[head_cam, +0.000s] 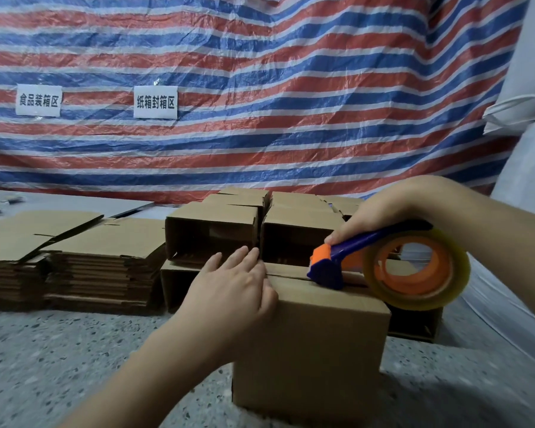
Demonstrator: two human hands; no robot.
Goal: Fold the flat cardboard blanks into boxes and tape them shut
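**Taping the top seam of the near box**

Landmark: the box being taped [312,344], standing on the speckled floor [59,359] at centre-right.

- Far left of it: two stacks of flat blanks [74,261], side by side on the floor.
- Behind them on the striped tarp [260,72]: two white paper signs [155,102].
- Just left of the box top: left hand [232,284], fingers straight, palm down at the box's top left corner, thumb side against the flap edge. Holding nothing.
- Directly behind the box: folded boxes [212,233] stacked in rows, open ends facing the camera.
- On the box top: tape dispenser [331,267], blue and orange, head down on the centre seam. Clear tape roll [414,270] hangs off the right end.
- Right hand [380,211] wraps the dispenser handle from above, thumb on the near side.
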